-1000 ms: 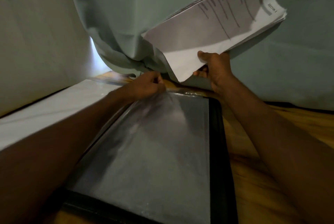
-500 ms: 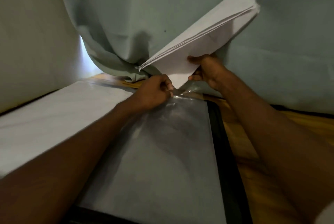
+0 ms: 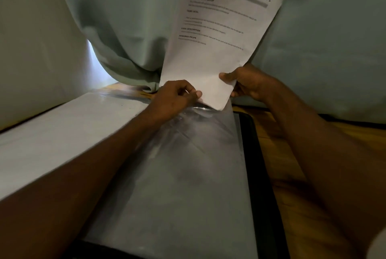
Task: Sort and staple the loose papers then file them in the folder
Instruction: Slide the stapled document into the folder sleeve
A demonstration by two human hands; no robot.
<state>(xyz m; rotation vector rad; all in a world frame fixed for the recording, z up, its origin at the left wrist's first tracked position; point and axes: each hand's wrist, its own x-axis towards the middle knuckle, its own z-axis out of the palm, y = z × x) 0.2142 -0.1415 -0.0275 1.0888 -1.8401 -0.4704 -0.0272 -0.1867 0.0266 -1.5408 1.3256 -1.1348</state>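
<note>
Papers (image 3: 217,49) now stand near upright at upper centre of the head view, printed face to the camera; half a second ago they lay edge-on and tilted. Right hand (image 3: 248,83) grip clamped on their lower edge. Left hand (image 3: 175,97) pinches the clear sleeve (image 3: 188,175) mouth of the black folder (image 3: 261,175). Bottom corner touches the opening: insertion starting, not yet filed.

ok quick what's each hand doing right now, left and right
Left hand: closed, pinching the top edge of the clear plastic sleeve.
Right hand: closed, holding the stack of printed papers by its lower edge.
</note>
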